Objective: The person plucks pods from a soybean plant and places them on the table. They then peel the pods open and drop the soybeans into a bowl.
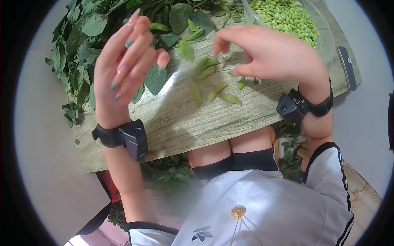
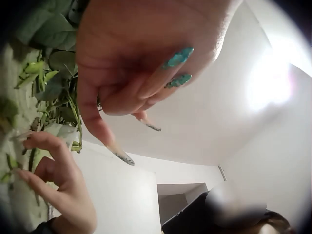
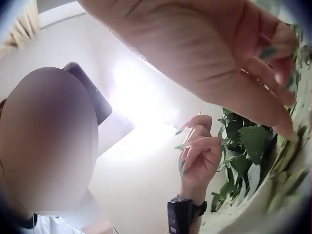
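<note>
My left hand (image 1: 129,57) is raised above the near side of the leafy stems, palm turned up. Its fingers are loosely bent and hold nothing; the long nails have teal tips. My right hand (image 1: 269,51) hovers low over the tabletop, thumb and fingers apart, fingertips close to a blurred bunch of green bean pods (image 1: 204,69). Several more pods lie nearer the table edge, among them one flat pod (image 1: 230,98). In the right wrist view, its thumb reaches down right by the pods (image 3: 287,183).
A heap of leafy bean plants (image 1: 88,30) covers the far left of the wood-grain table (image 1: 172,131). A clear tub (image 1: 327,45) of shelled green beans (image 1: 287,18) stands at the far right. A dark flat object (image 1: 347,67) lies at the right edge. More leaves are below the table.
</note>
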The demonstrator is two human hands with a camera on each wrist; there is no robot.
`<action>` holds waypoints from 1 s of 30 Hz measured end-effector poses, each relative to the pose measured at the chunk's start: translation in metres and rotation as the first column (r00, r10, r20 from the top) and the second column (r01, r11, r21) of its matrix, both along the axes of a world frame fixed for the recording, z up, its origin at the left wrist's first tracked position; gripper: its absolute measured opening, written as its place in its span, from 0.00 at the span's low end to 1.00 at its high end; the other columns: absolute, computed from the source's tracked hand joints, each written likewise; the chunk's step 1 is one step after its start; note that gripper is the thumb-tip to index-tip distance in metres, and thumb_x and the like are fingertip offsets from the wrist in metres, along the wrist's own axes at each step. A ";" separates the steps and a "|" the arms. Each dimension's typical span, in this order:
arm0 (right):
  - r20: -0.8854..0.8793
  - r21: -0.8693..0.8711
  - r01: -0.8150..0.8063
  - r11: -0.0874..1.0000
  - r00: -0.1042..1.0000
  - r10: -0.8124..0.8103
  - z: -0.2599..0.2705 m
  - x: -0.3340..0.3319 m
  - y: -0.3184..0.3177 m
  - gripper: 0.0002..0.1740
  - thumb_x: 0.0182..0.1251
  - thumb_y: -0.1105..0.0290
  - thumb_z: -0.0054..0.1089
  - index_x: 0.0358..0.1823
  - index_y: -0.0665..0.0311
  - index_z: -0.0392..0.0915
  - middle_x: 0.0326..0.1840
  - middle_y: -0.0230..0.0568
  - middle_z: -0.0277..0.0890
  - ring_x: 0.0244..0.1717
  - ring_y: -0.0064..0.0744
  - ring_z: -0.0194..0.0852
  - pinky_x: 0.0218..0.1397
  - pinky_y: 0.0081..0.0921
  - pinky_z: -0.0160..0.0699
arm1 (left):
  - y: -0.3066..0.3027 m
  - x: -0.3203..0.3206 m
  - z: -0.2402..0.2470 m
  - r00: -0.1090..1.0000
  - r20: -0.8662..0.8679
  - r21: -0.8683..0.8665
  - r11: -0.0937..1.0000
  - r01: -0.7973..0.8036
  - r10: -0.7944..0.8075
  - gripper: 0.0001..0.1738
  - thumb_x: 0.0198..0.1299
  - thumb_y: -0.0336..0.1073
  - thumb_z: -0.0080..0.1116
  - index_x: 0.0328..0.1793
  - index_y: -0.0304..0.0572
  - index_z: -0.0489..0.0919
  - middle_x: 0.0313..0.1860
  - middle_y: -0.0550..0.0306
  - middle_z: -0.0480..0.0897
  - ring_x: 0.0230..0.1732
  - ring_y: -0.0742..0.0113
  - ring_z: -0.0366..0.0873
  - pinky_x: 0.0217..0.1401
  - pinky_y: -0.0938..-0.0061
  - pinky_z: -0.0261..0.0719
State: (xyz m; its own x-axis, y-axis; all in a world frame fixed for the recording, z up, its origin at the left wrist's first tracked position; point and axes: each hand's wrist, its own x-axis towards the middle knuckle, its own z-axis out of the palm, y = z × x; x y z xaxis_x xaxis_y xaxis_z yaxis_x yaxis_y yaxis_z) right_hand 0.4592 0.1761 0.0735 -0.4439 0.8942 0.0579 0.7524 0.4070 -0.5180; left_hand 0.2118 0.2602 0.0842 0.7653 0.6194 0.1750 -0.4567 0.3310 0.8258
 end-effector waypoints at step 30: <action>-0.537 0.432 0.201 0.879 0.841 0.071 -0.028 -0.036 0.026 0.14 0.62 0.66 0.69 0.48 0.63 0.84 0.37 0.32 0.83 0.38 0.27 0.79 0.43 0.24 0.80 | -0.018 0.004 -0.036 0.889 -0.426 0.202 0.975 -0.090 0.170 0.28 0.77 0.53 0.42 0.26 0.42 0.72 0.15 0.66 0.69 0.11 0.82 0.61 0.12 0.85 0.60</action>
State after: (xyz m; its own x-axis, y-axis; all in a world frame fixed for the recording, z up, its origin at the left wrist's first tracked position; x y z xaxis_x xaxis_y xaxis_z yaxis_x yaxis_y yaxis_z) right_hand 0.4229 0.2018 0.0450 -0.1640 0.7269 0.6668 0.4541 0.6558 -0.6032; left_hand 0.2163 0.2423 0.0484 0.7033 0.7094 -0.0465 -0.0639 0.1282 0.9897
